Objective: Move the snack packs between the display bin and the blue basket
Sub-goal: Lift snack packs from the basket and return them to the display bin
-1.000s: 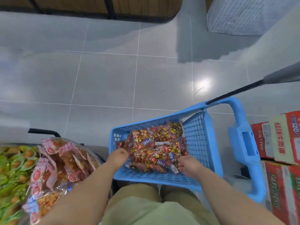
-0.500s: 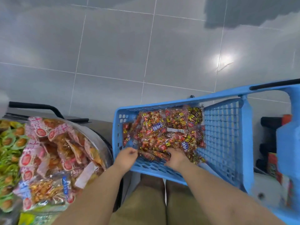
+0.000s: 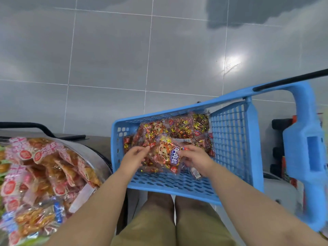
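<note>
Both hands are inside the blue basket (image 3: 159, 115), on one snack pack (image 3: 165, 154).
- Left hand (image 3: 134, 158): grip clamped on the pack's left edge, fingertips pinching the wrapper.
- Right hand (image 3: 197, 159): grip clamped on the pack's right edge, fingers curled round it.
- The pack has a clear wrapper with red and gold pieces inside, a cartoon face and a blue oval label. It's tilted, over the near half of the basket floor. I can't tell if it's lifted clear of the heap or touching it.
- The other snack packs (image 3: 184, 126) are the same type, heaped against the basket's far wall.
- The basket sits tilted in my view, with bare mesh floor on the near side. The tall blue handle (image 3: 305, 139) is at its right end, and a black bar (image 3: 291, 79) runs along the top.
- The display bin (image 3: 93, 151) is near left, just beside the basket's left wall, with a rounded metal rim. It's piled with pink-and-white packs (image 3: 48, 167) of orange-brown snacks. There are green packs at the far-left edge, too blurred to read.
- Grey tiled floor (image 3: 106, 59) beyond, khaki shorts (image 3: 159, 224) between the forearms.
</note>
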The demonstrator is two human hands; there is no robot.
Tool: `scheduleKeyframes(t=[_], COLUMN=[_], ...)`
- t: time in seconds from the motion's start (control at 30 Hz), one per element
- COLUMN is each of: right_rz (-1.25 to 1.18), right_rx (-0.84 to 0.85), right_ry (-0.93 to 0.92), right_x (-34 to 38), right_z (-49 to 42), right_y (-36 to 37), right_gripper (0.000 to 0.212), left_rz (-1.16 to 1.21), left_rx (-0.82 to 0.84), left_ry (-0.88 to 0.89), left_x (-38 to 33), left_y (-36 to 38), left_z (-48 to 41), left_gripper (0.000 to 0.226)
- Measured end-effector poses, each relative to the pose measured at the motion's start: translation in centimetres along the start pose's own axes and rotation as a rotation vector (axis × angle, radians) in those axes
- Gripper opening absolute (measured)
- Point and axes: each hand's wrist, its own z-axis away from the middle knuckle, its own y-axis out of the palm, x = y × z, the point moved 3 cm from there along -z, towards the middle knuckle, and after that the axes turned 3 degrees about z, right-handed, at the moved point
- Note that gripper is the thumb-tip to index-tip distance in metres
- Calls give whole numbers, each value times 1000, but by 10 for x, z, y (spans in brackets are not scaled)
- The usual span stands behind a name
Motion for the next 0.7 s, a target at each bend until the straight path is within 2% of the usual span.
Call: scheduleKeyframes(t=[0.07,0.13,0.2,0.23,0.3,0.37,0.43,0.47,0.53,0.7], right_rz=[-127,-164,-207,-219,-193,21,275,354,425,522], right_rx=[130,233,225,168,-69,-390,-579,-624,-666,-551], right_ry=[15,0,-19,-34,-66,-90,-130,-138,-135,-116], right_x=[13,23,31,33,33,30,28,27,25,28], right_z=[4,5,1,-4,-19,-36,-52,-59,-72,-82], right_y=[2,7,9,8,0,-15,-25,-28,-31,-32], right_gripper=[29,21,24,28,28,27,44,53,62,42], left_rz=[137,162,155,140,99,179,304,341,413,634], left_rx=[117,212,268,287,267,219,164,146,117,-15], left_ry=[7,-4,-17,-20,-21,-36,-56,-61,-77,-191], left_x=[-15,-25,-31,-32,-29,-20,-10,-6,3,24], left_y=[13,23,26,26,24,21,19,19,15,5], left_z=[4,4,1,-1,-6,-15,-21,-21,-23,-27], left_gripper=[54,85,97,94,89,76,52,42,39,62])
